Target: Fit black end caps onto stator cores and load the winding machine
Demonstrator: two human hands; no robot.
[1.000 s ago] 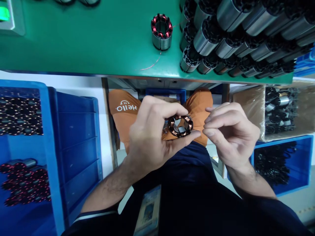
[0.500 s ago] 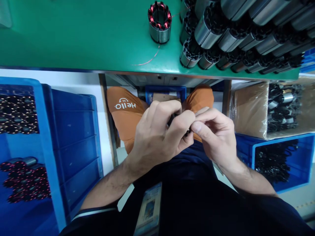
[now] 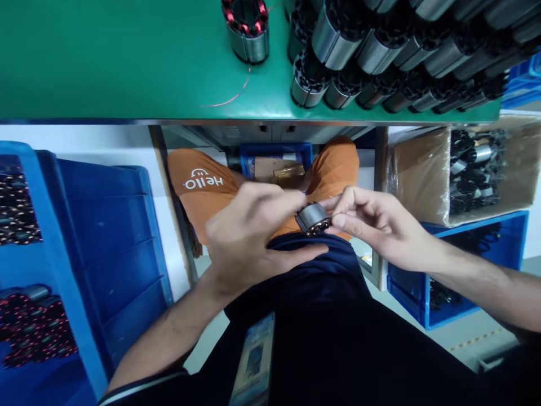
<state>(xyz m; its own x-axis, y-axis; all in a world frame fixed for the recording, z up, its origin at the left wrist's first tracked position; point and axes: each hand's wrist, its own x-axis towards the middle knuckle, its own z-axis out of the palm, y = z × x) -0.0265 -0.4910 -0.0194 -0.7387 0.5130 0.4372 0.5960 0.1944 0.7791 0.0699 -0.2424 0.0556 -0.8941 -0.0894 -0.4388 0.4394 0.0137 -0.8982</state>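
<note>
A small motor stator (image 3: 313,217), a steel ring with black slotted ends and glints of copper, is held over my lap. My right hand (image 3: 367,223) pinches its right end between thumb and fingers. Just to the left, my left hand (image 3: 257,237) is open, thumb and fingers spread apart on either side of the stator; its fingers are slightly blurred. On the green tabletop stands another stator (image 3: 250,45) wound with red wire, and a loose wire end trails from it toward the table's front edge.
Stacked stators (image 3: 310,84) fill the right of the green table (image 3: 127,62). Below right are a cardboard box (image 3: 422,175) of parts and a blue crate (image 3: 406,296). A blue bin (image 3: 63,270) with wound stators stands left. Under the table sits a small blue tray (image 3: 274,149).
My left hand has opened and drawn away to the left, uncovering the stator. My right hand still pinches it. The view has shifted, so the table's things sit farther left and higher.
</note>
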